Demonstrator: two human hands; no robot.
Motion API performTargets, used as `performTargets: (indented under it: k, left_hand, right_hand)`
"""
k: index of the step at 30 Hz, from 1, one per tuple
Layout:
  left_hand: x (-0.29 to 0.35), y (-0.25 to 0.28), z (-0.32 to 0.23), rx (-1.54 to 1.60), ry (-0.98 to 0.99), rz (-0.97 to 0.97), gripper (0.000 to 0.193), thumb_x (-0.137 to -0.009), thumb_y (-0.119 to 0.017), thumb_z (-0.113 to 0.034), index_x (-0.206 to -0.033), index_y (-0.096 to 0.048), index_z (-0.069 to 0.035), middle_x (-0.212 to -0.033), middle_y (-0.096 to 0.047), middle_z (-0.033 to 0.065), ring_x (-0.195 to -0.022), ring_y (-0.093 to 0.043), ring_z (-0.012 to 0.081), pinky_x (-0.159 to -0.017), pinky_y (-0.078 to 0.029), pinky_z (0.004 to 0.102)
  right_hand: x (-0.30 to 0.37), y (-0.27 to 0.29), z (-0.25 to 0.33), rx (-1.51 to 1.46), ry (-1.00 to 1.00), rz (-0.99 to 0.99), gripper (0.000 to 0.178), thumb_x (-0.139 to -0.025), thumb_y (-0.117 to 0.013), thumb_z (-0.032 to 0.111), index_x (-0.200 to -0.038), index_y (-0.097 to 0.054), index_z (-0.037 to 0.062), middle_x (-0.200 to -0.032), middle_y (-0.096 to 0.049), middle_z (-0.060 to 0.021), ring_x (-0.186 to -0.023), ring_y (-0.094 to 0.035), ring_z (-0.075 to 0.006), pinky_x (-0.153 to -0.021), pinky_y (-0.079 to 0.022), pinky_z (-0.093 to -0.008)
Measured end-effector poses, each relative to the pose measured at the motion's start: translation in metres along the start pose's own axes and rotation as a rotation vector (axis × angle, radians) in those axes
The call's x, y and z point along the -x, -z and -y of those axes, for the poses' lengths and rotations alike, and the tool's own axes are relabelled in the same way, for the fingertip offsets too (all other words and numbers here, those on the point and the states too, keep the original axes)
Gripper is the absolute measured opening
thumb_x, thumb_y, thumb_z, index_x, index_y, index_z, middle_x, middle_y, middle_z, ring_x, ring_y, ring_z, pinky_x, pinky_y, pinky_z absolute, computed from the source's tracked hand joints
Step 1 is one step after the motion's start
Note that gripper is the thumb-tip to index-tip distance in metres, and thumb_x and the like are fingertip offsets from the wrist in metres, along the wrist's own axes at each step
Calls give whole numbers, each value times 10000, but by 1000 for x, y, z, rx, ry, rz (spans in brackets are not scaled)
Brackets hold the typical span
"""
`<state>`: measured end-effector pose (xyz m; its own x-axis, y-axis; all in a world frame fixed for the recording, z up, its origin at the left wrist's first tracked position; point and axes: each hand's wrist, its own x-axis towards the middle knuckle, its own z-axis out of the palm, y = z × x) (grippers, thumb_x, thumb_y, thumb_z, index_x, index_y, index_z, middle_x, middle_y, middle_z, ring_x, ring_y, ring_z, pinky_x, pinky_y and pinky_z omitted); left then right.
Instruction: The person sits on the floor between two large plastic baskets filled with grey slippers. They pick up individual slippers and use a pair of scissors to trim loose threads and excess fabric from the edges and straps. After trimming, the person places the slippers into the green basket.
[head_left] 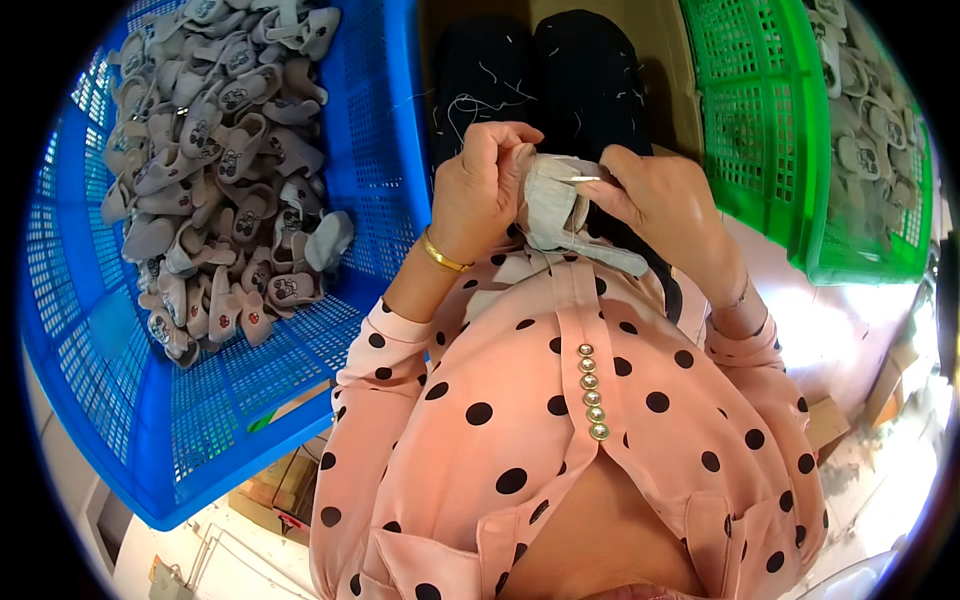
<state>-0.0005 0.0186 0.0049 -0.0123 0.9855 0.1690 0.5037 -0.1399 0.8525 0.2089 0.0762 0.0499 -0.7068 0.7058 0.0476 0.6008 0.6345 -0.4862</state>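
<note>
A small pale grey fabric shoe (pixel 548 212) is held above my lap, with a strap-like flap hanging toward my shirt. My left hand (pixel 476 192) is closed on the shoe's left side, thumb and fingers pinching its edge. At the opposite edge, my right hand (pixel 672 208) is closed in a pinch. A thin white pointed piece (pixel 584 179) sticks out from between its thumb and fingers against the shoe's opening; its kind cannot be made out. The right fingertips are partly hidden behind the shoe.
On my left stands a blue plastic basket (pixel 385 130) heaped with small grey shoes (pixel 225 150), some with printed figures. A green basket (pixel 745 100) with more such shoes (pixel 865 150) is on my right. Loose white threads (pixel 485 103) lie on my dark trousers (pixel 590 75).
</note>
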Motion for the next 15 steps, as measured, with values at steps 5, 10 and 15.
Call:
performTargets:
  k: [5, 10, 15]
  left_hand:
    - [0, -4, 2, 23, -61, 20, 120, -990, -535, -77, -1019, -434, -18, -1058, -681, 177, -863, -721, 241, -700, -577, 283]
    - [-3, -7, 6, -12, -167, -48, 178, -941, -610, -86, -1004, -454, -25, -1024, -701, 127, -617, -680, 229, -532, -530, 271]
    - [-5, -14, 9, -48, -228, -79, 178, -948, -598, -81, -1010, -443, -20, -1026, -700, 127, -650, -694, 225, -548, -535, 263]
  right_hand:
    - [-9, 0, 2, 47, 0, 114, 482, -948, -535, 457, -720, -563, 34, -503, -519, -121, -470, -552, -310, -446, -424, -380]
    - [-14, 0, 1, 69, 11, 165, 465, -947, -540, 440, -726, -590, 34, -508, -526, -115, -479, -565, -302, -447, -431, -372]
    - [-15, 3, 1, 147, 47, 145, 438, -934, -557, 429, -727, -587, 44, -527, -540, -112, -498, -580, -297, -451, -432, -368]
